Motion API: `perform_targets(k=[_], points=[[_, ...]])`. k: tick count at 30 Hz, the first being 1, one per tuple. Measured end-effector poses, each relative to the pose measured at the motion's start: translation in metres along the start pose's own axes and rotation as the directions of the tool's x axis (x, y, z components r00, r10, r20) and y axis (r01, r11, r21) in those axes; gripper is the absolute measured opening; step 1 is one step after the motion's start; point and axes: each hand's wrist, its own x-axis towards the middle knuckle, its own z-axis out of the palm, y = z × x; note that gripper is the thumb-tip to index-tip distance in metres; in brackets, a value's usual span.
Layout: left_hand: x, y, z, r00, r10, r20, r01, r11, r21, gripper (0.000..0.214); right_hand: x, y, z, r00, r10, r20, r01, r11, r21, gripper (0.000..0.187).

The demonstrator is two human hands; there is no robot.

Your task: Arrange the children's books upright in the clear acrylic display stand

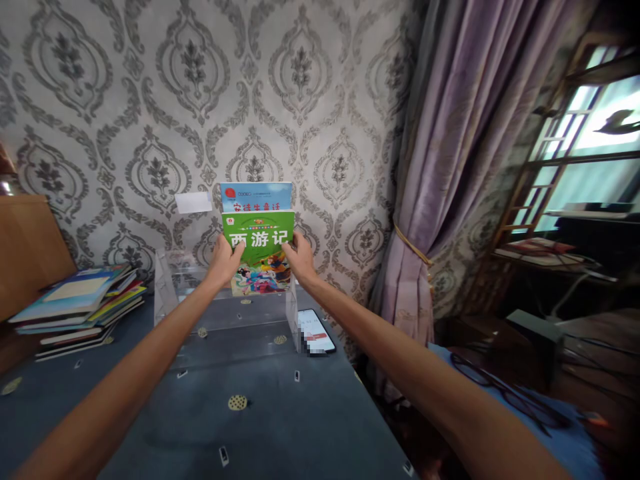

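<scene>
Both arms stretch forward over the table, and a green picture-covered book (260,257) is held upright between the two hands. My left hand (226,259) grips its left edge, thumb on the front cover. My right hand (300,255) grips its right edge the same way. Behind it stands a blue book (256,196), its top part showing above the green one; its lower part is hidden. A clear plastic rack (220,313) stands on the table around and below the green book. Whether the green book touches the rack's bottom cannot be made out.
A stack of books (83,303) lies at the left beside a wooden cabinet (30,253). Against the rack's right side lies a phone (316,331). The table (200,427) has a dark blue patterned cover; its right edge runs near a purple curtain (415,267). Glasses (510,390) rest on blue cloth.
</scene>
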Motion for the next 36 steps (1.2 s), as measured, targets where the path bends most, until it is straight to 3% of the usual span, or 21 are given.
perform_targets(k=[24, 36], points=[[-0.001, 0.005, -0.005, 0.999, -0.016, 0.049, 0.015, 1.0, 0.019, 0.042, 0.001, 0.008, 0.002, 1.0, 0.01, 0.017, -0.011, 0.997, 0.083, 0.038], [-0.002, 0.006, -0.01, 0.998, -0.003, 0.06, 0.001, 0.999, 0.037, 0.041, -0.003, 0.004, -0.005, 0.997, -0.001, 0.081, 0.001, 1.0, 0.008, 0.046]])
